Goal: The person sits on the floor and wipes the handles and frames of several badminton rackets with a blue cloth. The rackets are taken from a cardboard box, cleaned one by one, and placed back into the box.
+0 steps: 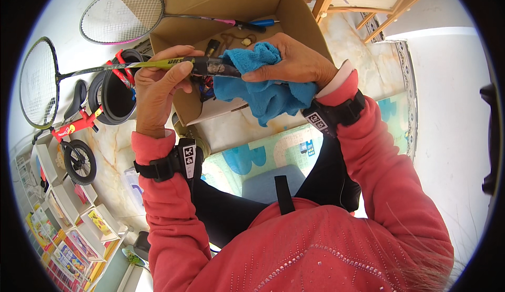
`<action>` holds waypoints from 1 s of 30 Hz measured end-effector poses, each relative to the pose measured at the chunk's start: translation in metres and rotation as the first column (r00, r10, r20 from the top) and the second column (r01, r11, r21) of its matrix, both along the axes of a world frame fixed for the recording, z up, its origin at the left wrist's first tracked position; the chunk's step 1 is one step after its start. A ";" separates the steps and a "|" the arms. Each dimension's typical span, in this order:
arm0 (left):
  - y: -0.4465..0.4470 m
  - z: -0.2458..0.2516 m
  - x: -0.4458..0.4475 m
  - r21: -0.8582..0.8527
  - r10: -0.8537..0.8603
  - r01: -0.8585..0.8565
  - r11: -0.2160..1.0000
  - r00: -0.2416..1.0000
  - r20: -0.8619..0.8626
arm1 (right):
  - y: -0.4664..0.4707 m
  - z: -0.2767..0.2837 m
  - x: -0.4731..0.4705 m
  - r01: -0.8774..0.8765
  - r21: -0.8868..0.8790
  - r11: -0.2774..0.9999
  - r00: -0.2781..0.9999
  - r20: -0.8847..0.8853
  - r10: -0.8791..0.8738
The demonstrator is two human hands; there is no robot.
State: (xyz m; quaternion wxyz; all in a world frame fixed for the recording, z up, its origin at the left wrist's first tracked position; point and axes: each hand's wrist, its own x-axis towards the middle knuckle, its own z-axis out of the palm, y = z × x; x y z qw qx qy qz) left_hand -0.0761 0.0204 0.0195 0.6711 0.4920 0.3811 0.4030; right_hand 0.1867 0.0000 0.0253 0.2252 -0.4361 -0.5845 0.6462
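Observation:
A yellow-green badminton racket [158,63] lies crosswise before me, its strung head [38,83] off to the left. My left hand [161,79] grips it where the shaft meets the handle, thumb on top. With my right hand [300,61] I hold a blue terry cloth [268,99] around the end of the dark handle [215,67], whose wrap looks worn and patchy. The cloth hides the butt of the handle and hangs down below it. Both hands are above the near part of an open cardboard box [240,0].
A pink-rimmed racket [122,15] rests across the box's left edge, near a blue-handled tool [263,22]. Inside are a cord [232,39] and small items. A red balance bike [75,128] and black bucket [118,99] stand left, a bookshelf [75,221] below, a wooden easel [367,10] upper right.

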 end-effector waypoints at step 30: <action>-0.002 0.003 -0.005 0.050 0.007 -0.001 0.999 0.993 -0.119 | -0.006 -0.006 -0.012 -0.072 -0.121 0.990 0.991 -0.121 0.057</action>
